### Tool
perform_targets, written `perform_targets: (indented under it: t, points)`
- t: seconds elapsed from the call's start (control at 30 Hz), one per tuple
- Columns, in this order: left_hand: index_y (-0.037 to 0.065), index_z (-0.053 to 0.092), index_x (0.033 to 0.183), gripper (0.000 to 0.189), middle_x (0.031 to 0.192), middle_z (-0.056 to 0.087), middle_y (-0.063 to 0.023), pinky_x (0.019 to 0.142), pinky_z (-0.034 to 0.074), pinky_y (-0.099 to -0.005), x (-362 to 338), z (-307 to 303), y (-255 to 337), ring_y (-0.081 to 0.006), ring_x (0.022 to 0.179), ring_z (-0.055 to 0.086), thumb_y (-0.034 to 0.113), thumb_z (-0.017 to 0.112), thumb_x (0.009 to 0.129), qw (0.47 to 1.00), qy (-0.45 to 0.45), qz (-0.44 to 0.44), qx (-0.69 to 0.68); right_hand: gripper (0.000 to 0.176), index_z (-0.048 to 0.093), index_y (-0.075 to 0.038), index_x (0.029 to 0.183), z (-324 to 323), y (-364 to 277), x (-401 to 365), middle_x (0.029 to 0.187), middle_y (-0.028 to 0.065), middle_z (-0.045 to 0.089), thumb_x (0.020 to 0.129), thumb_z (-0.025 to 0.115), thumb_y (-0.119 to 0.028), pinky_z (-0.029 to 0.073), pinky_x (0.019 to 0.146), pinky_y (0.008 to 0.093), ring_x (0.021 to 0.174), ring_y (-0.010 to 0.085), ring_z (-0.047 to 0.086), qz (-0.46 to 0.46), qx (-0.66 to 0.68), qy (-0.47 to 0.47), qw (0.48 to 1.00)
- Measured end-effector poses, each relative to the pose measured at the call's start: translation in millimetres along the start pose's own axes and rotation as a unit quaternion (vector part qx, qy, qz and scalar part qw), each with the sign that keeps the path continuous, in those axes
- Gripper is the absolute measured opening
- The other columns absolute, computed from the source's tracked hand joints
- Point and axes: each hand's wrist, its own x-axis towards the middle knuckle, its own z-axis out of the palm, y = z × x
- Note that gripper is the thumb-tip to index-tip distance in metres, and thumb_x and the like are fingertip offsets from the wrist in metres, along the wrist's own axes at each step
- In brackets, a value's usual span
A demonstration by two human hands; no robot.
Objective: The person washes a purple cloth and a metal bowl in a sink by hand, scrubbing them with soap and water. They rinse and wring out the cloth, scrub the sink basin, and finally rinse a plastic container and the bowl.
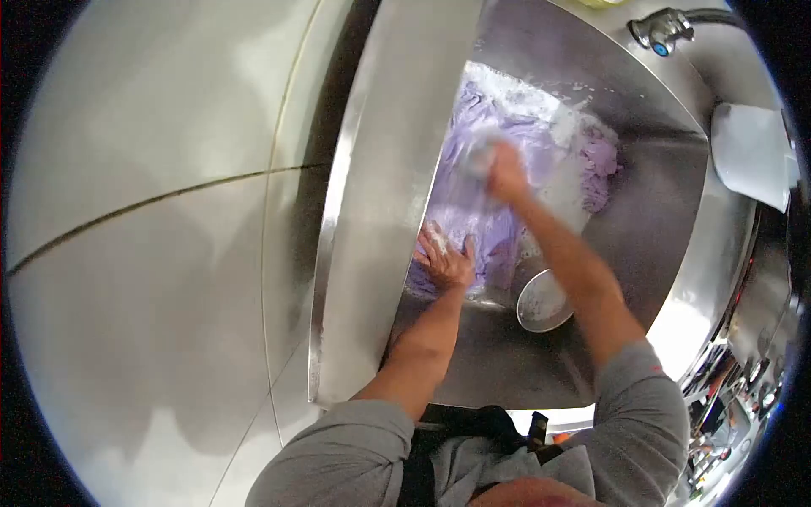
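Observation:
A purple cloth (517,139) covered in white suds is spread in a steel sink (650,203). My left hand (448,260) presses on its lower left part, fingers apart and flecked with foam. Over the middle of the cloth, my right hand (507,173) is smeared by motion. Its fingers look closed around a pale object (479,156), too blurred to name. At the right, part of the cloth lies bunched up (600,169) with foam beside it. A round metal-rimmed bowl (541,306) with whitish contents rests in the sink near my right forearm, which partly covers it.
A metal tap (663,32) juts over the sink's upper right corner. On the right ledge stands a white plastic container (749,152). The sink's broad steel edge (376,194) runs along the left, beside a pale tiled surface (160,279). Cluttered items (735,397) show at lower right.

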Motion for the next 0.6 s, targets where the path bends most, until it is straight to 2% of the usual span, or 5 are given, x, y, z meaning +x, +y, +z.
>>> perform_targets:
  t: [0.2,0.27,0.43,0.5,0.6]
  points:
    - [-0.004,0.019,0.144,0.084,0.153,0.005,-0.0224,0.109,0.002,-0.0604,-12,37,-21,-0.0391,0.141,-0.002,0.055,0.040,0.088,0.956,0.245,0.153,-0.043,0.033,0.057,-0.009,0.117,46,-73,-82,0.120,0.0192,0.052,0.086,0.056,-0.018,0.036,0.100,0.0411,0.117,0.0330,0.045,-0.054,-0.139,0.014,0.989]
    - [-0.006,0.019,0.143,0.086,0.152,0.007,-0.0241,0.108,0.001,-0.0610,-12,13,-5,-0.0410,0.141,-0.001,0.055,0.042,0.087,0.981,0.171,0.094,-0.016,0.038,0.056,-0.011,0.120,7,-85,-41,0.123,0.0196,0.050,0.083,0.057,-0.019,0.035,0.101,0.0445,0.118,0.0346,0.043,-0.278,-0.068,-0.079,0.955]
    - [-0.008,0.014,0.143,0.089,0.152,-0.003,-0.0244,0.109,-0.002,-0.0605,-8,14,6,-0.0403,0.141,-0.005,0.055,0.042,0.087,0.991,0.127,0.047,-0.001,0.051,0.054,-0.018,0.122,80,-75,-73,0.134,0.0142,0.044,0.072,0.064,-0.011,0.034,0.101,0.0508,0.124,0.0328,0.040,-0.064,-0.017,0.003,0.998]
    - [-0.008,0.013,0.143,0.088,0.153,-0.003,-0.0236,0.109,-0.004,-0.0601,-5,23,2,-0.0395,0.141,-0.006,0.055,0.040,0.088,0.969,0.209,0.125,-0.041,0.049,0.054,-0.019,0.122,38,-87,-59,0.134,0.0148,0.043,0.074,0.062,-0.011,0.034,0.101,0.0509,0.125,0.0335,0.039,-0.162,-0.033,-0.013,0.986]
    - [-0.010,0.022,0.141,0.084,0.152,0.004,-0.0248,0.107,0.000,-0.0632,-15,5,10,-0.0424,0.141,-0.002,0.050,0.044,0.087,0.991,0.114,0.064,-0.029,0.046,0.056,-0.020,0.120,-9,-62,17,0.133,0.0168,0.044,0.075,0.062,-0.013,0.034,0.101,0.0511,0.122,0.0372,0.041,-0.161,-0.063,0.012,0.985]
